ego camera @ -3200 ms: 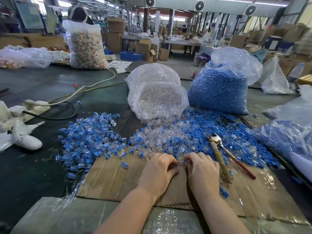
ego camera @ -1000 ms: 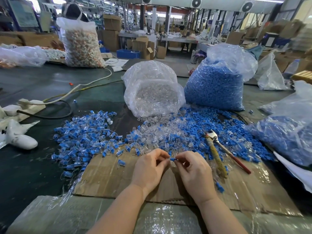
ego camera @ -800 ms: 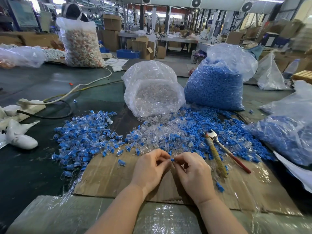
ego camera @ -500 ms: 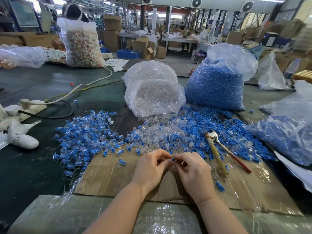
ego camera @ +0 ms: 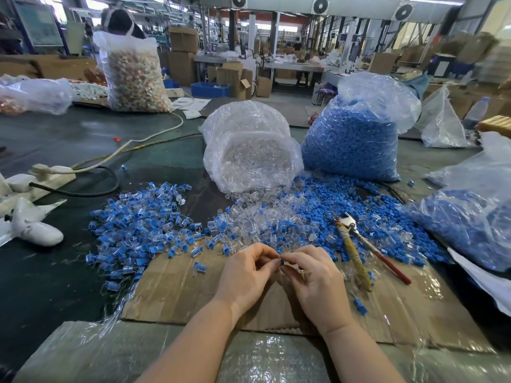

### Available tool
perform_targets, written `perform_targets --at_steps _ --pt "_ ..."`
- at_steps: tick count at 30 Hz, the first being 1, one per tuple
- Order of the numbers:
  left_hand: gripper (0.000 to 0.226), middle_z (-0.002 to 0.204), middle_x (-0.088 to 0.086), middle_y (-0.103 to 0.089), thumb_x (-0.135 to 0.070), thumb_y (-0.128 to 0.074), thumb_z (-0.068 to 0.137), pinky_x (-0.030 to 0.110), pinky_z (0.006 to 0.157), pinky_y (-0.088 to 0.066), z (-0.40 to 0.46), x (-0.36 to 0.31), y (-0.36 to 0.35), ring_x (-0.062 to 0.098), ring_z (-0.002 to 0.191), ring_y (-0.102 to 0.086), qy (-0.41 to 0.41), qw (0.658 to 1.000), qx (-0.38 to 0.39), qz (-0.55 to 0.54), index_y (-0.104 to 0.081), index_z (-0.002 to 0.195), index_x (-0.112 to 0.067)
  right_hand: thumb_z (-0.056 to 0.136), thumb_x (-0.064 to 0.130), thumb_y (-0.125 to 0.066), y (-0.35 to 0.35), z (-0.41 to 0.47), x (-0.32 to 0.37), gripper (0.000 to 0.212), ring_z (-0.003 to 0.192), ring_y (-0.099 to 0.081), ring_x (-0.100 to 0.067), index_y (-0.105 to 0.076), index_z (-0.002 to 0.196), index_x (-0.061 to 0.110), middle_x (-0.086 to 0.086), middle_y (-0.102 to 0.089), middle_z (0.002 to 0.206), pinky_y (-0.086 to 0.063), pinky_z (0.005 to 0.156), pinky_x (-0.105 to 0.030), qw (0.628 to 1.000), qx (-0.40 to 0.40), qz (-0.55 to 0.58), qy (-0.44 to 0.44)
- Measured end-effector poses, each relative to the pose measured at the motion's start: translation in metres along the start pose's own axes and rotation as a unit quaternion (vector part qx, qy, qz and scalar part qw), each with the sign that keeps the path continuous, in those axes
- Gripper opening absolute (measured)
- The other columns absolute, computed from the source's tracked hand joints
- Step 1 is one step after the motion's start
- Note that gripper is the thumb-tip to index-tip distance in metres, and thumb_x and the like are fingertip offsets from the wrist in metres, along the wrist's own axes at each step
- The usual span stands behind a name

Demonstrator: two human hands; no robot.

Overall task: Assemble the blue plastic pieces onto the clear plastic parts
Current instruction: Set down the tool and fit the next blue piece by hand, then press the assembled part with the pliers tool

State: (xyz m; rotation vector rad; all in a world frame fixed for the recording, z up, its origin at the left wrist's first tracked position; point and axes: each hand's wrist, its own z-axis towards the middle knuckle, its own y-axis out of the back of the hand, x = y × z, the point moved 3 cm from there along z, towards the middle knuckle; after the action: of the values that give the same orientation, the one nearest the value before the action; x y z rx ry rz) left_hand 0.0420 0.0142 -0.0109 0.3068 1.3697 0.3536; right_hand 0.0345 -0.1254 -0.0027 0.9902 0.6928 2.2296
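**Tiny, light, slick parts: pinch them by the sides**

The tabletop (ego camera: pixel 55 286) is a dark, smooth sheet, with a flat piece of brown cardboard (ego camera: pixel 177 297) laid over its near edge under wrinkled clear film. At the back stand two soft, crinkly plastic sacks: the bag of blue pieces (ego camera: pixel 351 145), packed full, and the bag of clear parts (ego camera: pixel 249 158), slumped open toward the worker. Both have spilled into a mixed loose heap (ego camera: pixel 290 217) of hard, glossy bits. To the left lies the finished pile (ego camera: pixel 138 225), clear bodies each carrying a blue plug. A pair of pliers (ego camera: pixel 356 250) with worn, wrapped handles rests on the right.

Both hands work just above the cardboard. The left hand (ego camera: pixel 246 275) has its grip closed to a fingertip pinch, and so does the right hand (ego camera: pixel 318 277); they meet on one blue piece (ego camera: pixel 281 261), of which only a small end shows. A clear part is probably held between them too, but the fingers hide it, so I cannot tell which hand has which.

Judging by size and material, each part weighs next to nothing, is stiff moulded plastic, and is likely slippery. The clear body looks thin-walled, so it should be taken by its sides and not squeezed hard; the blue plug is best pinched at its outer end, leaving the entering end free.
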Motion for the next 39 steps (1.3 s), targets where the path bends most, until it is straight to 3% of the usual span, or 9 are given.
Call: perform_targets --at_steps 6,10,14,17,19,25,32,36,39 --pt "0.009 0.077 -0.005 -0.067 -0.017 -0.067 0.083 0.013 0.069 -0.048 0.001 0.001 0.000 0.008 0.073 -0.062 0.007 1.000 -0.002 0.004 -0.064 0.083 -0.025 0.076 0.013 -0.075 0.005 0.003 -0.001 0.017 0.082 -0.057 -0.016 -0.070 0.092 0.012 0.003 -0.062 0.086 -0.048 0.076 -0.033 0.998 -0.038 -0.021 -0.034" --pt "0.013 0.073 -0.010 -0.064 -0.016 -0.066 0.084 0.006 0.062 -0.043 0.000 0.001 0.000 -0.005 0.065 -0.057 0.006 1.000 0.000 0.006 -0.062 0.080 -0.027 0.085 0.022 -0.065 0.023 0.009 -0.024 0.029 0.100 -0.053 -0.022 -0.063 0.112 0.011 -0.005 -0.061 0.106 -0.042 0.090 -0.039 0.973 -0.086 -0.112 -0.182" --pt "0.017 0.072 -0.012 -0.063 -0.014 -0.065 0.085 0.004 0.061 -0.042 0.000 -0.001 0.000 -0.012 0.064 -0.054 0.003 1.000 0.009 0.007 -0.059 0.078 -0.029 0.092 0.048 -0.044 0.041 0.016 -0.054 0.052 0.119 -0.041 -0.032 -0.040 0.132 0.015 -0.015 -0.046 0.130 -0.033 0.099 -0.045 0.886 0.023 -0.277 -0.372" --pt "0.015 0.073 -0.011 -0.064 -0.015 -0.066 0.084 0.005 0.062 -0.043 0.001 0.000 0.000 -0.008 0.064 -0.055 0.003 1.000 0.001 0.008 -0.061 0.079 -0.028 0.089 0.058 -0.037 0.047 0.017 -0.073 0.065 0.127 -0.035 -0.034 -0.028 0.138 0.016 -0.016 -0.035 0.142 -0.027 0.104 -0.049 0.836 0.122 -0.304 -0.441" --pt "0.014 0.074 -0.009 -0.065 -0.016 -0.066 0.084 0.005 0.062 -0.043 0.001 0.000 0.001 -0.004 0.064 -0.056 0.004 1.000 -0.001 0.013 -0.062 0.080 -0.028 0.086 0.058 -0.043 0.048 0.019 -0.082 0.067 0.129 -0.034 -0.034 -0.030 0.138 0.017 -0.014 -0.032 0.145 -0.026 0.104 -0.051 0.824 0.157 -0.294 -0.458" --pt "0.014 0.076 -0.009 -0.064 -0.017 -0.065 0.084 0.007 0.063 -0.044 0.000 0.001 0.001 -0.002 0.067 -0.055 0.016 1.000 0.003 0.019 -0.061 0.080 -0.029 0.079 0.052 -0.056 0.047 0.029 -0.085 0.061 0.128 -0.032 -0.034 -0.042 0.126 0.016 -0.013 -0.032 0.142 -0.025 0.103 -0.055 0.820 0.182 -0.287 -0.461" --pt "0.009 0.077 -0.005 -0.065 -0.013 -0.064 0.085 0.006 0.061 -0.044 0.003 0.000 0.002 -0.005 0.064 -0.058 0.040 0.999 -0.001 -0.033 -0.063 0.084 -0.022 0.083 0.038 -0.053 0.058 0.035 -0.066 0.038 0.109 -0.041 -0.030 -0.045 0.105 0.009 -0.014 -0.047 0.114 -0.041 0.092 -0.046 0.869 0.118 -0.252 -0.409" --pt "0.005 0.078 0.000 -0.069 -0.011 -0.063 0.086 0.007 0.058 -0.046 0.010 -0.001 0.006 0.000 0.067 -0.064 0.082 0.988 -0.026 -0.131 -0.064 0.086 -0.016 0.085 0.033 -0.049 0.057 0.035 -0.030 0.023 0.088 -0.048 -0.023 -0.046 0.096 0.014 -0.005 -0.051 0.091 -0.044 0.075 -0.036 0.930 0.116 -0.154 -0.314" --pt "0.006 0.073 0.000 -0.071 -0.008 -0.064 0.085 0.016 0.053 -0.047 0.016 -0.001 0.010 0.008 0.063 -0.064 0.142 0.961 -0.065 -0.227 -0.066 0.084 -0.014 0.085 0.027 -0.049 0.048 0.030 -0.007 0.016 0.072 -0.051 -0.021 -0.049 0.087 0.011 -0.004 -0.055 0.081 -0.039 0.063 -0.033 0.927 0.187 -0.008 -0.326"
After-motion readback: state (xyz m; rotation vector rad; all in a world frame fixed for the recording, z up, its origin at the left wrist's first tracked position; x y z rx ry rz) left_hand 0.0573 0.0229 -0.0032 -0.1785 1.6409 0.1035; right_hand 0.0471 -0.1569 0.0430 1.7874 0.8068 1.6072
